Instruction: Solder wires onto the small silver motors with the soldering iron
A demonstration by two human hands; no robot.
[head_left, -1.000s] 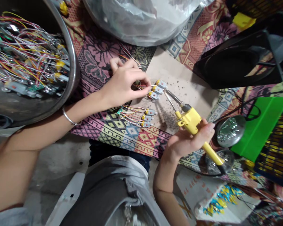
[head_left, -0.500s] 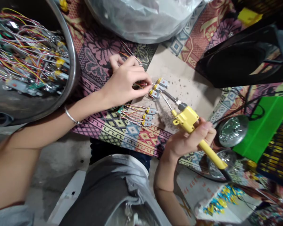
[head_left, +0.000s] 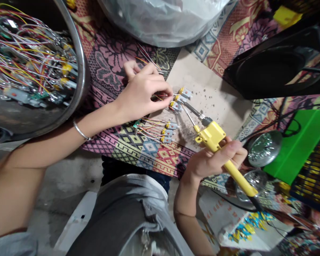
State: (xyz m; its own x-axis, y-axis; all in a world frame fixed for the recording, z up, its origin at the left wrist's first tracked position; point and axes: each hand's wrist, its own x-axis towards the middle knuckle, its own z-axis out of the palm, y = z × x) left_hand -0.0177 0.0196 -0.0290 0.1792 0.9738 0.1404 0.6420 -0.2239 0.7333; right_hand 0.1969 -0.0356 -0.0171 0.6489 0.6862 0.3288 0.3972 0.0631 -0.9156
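Note:
Thin wires (head_left: 163, 96) run under my left hand (head_left: 146, 91), whose thumb and forefinger pinch a wire beside a small group of grey and yellow motors (head_left: 186, 93). My right hand (head_left: 220, 158) is wrapped round a yellow soldering tool (head_left: 211, 134). The tool's dark tip and a thin metal tube point at the motors, close to my left fingertips; whether the tip touches them I cannot tell. Nearer my body lie several wired motors (head_left: 167, 136) in a row, joined by wires to a small green board (head_left: 136, 124). A beige board (head_left: 213, 85) lies beneath the motors.
At the left, a metal bowl (head_left: 82, 71) holds many wired motors. A translucent plastic bag (head_left: 165, 25) sits at the far edge. On the right are a black fan (head_left: 272, 65), a green box (head_left: 296, 142) and small metal dishes (head_left: 265, 149). A cable trails from the tool.
Both hands have stayed almost in the same place, with the same holds. The view has shifted very slightly.

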